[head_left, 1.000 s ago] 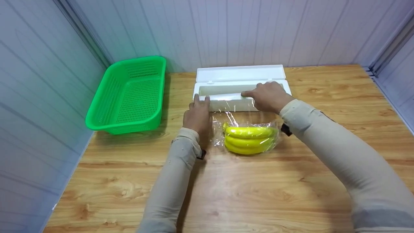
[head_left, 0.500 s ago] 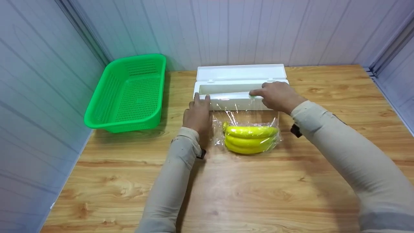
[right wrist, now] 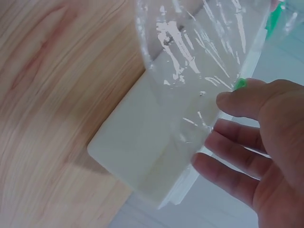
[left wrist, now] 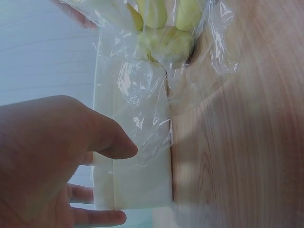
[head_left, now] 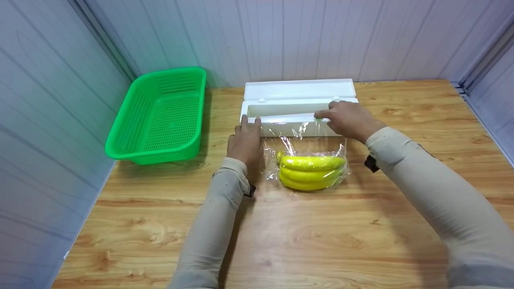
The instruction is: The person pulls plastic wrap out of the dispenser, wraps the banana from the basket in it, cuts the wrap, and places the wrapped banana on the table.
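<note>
A white cling film dispenser box stands at the back of the table with its lid raised. Clear cling film runs from its front rim down over a bunch of bananas, crumpled around them. My left hand rests straight fingers on the box's left front rim; in the left wrist view its thumb lies across the front face. At the rim's right part, my right hand pinches a small green slide cutter between thumb and forefinger. The other right fingers lie along the box.
A green plastic basket stands at the back left of the wooden table. Panelled walls close off the back and both sides, with the box's raised lid near the back one.
My right hand has slid to the right along the box's front rim, more slowly in the last half second. My left hand, the bananas and the box stay in place.
</note>
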`<state>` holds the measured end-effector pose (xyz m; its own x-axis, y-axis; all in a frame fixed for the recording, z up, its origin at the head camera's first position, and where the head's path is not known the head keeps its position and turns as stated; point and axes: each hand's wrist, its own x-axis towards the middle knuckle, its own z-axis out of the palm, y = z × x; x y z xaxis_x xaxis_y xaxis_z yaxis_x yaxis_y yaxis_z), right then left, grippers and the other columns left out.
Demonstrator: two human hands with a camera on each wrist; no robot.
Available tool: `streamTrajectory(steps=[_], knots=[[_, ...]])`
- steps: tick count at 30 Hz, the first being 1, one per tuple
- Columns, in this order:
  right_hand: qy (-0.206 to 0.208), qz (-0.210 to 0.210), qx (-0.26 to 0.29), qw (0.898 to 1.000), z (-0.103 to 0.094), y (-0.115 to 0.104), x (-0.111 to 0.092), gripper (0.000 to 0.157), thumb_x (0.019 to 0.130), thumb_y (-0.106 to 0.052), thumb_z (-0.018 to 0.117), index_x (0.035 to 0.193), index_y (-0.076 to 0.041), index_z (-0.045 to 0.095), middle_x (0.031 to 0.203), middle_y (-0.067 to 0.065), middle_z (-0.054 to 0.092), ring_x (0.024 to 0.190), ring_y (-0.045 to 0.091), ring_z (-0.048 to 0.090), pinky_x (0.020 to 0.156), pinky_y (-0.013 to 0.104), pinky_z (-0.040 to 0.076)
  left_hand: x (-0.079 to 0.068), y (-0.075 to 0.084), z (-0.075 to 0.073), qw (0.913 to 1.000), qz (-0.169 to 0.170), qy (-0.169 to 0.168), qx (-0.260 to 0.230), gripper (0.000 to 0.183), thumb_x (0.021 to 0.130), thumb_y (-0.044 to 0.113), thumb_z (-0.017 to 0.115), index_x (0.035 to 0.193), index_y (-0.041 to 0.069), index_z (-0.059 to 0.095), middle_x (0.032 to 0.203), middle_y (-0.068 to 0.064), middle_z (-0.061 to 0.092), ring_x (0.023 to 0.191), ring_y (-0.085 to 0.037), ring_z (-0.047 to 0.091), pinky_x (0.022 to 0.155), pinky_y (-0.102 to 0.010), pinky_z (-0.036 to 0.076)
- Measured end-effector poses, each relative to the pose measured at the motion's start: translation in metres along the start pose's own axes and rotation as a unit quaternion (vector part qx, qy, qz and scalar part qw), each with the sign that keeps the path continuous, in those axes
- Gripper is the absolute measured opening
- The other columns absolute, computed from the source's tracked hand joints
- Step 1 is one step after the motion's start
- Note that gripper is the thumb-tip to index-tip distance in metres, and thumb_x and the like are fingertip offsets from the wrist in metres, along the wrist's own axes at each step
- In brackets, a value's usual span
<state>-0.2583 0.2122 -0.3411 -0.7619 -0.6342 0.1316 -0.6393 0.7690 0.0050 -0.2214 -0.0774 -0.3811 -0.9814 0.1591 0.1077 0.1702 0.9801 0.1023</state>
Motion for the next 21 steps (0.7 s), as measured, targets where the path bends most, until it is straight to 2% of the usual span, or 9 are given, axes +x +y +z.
streamTrajectory(steps=[5,12,21], knots=[[0.025,-0.002,0.013,1.0,0.0023,0.0031,-0.0042,0.035,0.082,-0.007,0.064,0.113,-0.022,0.065,0.088,0.012,0.06,0.073,0.027,0.055,0.055,0.041,0.048,0.001,-0.0005,-0.0006,1.0,0.001,-0.004,0.005,0.063,0.087,0.019,0.051,0.145,0.018,0.028,0.146,-0.024,0.02,0.115,-0.039,0.044,0.077,-0.051,0.047],[0.035,0.005,0.017,0.999,0.0045,0.0037,-0.0073,0.033,0.085,-0.006,0.059,0.112,-0.022,0.065,0.087,0.012,0.059,0.07,0.026,0.053,0.052,0.039,0.046,0.0008,-0.0016,-0.0005,0.9998,0.005,-0.015,0.008,0.065,0.086,0.02,0.051,0.146,0.019,0.025,0.146,-0.024,0.019,0.118,-0.039,0.041,0.078,-0.052,0.046],[0.054,-0.001,0.016,0.998,0.0069,0.0057,-0.0079,0.025,0.086,-0.009,0.059,0.108,-0.02,0.066,0.084,0.009,0.056,0.066,0.024,0.051,0.051,0.037,0.045,-0.0009,-0.0017,-0.0015,0.9998,0.004,-0.02,0.002,0.064,0.087,0.016,0.048,0.146,0.019,0.023,0.147,-0.025,0.016,0.122,-0.04,0.037,0.082,-0.051,0.045]])
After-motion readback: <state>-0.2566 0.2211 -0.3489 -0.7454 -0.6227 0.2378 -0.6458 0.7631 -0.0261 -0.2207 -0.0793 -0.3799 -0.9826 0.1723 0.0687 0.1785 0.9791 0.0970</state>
